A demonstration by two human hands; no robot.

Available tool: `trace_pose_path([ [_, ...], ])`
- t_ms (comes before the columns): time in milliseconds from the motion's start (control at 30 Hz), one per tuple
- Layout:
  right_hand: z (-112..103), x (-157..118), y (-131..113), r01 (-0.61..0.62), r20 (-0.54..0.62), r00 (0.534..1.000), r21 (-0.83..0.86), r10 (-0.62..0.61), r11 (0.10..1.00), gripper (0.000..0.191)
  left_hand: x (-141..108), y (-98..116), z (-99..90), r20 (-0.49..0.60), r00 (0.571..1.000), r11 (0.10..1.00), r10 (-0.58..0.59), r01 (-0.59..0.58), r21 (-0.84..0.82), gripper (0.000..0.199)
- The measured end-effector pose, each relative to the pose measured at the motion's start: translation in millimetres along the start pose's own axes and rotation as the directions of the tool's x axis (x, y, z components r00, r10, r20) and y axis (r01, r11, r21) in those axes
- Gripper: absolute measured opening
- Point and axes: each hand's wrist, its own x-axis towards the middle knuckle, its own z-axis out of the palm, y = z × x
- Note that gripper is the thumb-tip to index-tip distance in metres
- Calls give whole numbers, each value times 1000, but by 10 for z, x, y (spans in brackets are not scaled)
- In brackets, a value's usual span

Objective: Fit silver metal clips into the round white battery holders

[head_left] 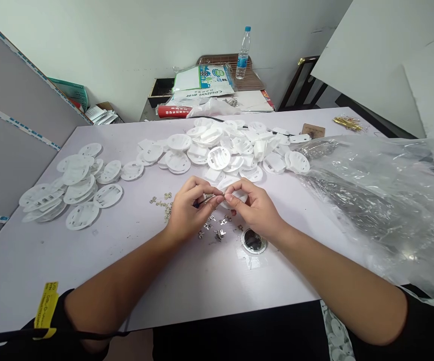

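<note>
Over the middle of the table, my left hand (192, 203) and my right hand (252, 205) meet fingertip to fingertip. Both pinch at a tiny metal clip (223, 195), mostly covered by the fingers. A white round plastic cover (234, 199) shows just behind and below my right fingers; I cannot tell whether they touch it. Loose silver metal clips (220, 234) lie under the hands, and more brassy-looking clips (168, 196) lie beside my left hand. A small round dish with a dark centre (254, 241) sits below my right wrist.
White round covers are heaped at the back (219, 158) and stacked on the left (77, 188). A clear plastic bag (382, 210) spreads over the right side. Gold-coloured strips (348, 123) lie far right. A water bottle (243, 54) stands beyond the table.
</note>
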Motion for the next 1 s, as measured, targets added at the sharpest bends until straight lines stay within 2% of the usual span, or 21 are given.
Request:
trace_pose_path([
  [167,15,-27,6,-9,10,1000,35,8,999,26,-8,16,10,39,993,981,-112,117,-155,16],
  [300,0,-37,14,46,-27,998,-75,-48,996,25,-15,38,-13,83,971,942,-226,239,-237,24],
  [533,1,-26,77,148,-52,987,-76,-152,986,58,-2,86,-52,112,901,881,-420,434,-188,28],
  [633,-3,-30,89,170,-31,984,-175,-178,970,55,7,99,-47,109,889,871,-445,458,-175,27],
  [800,-10,-36,84,287,-29,950,-318,-312,904,51,8,95,-42,88,890,871,-448,456,-184,23],
  [1000,-3,-34,83,353,-31,920,-369,-391,860,48,10,80,-45,83,888,869,-452,460,-183,20],
])
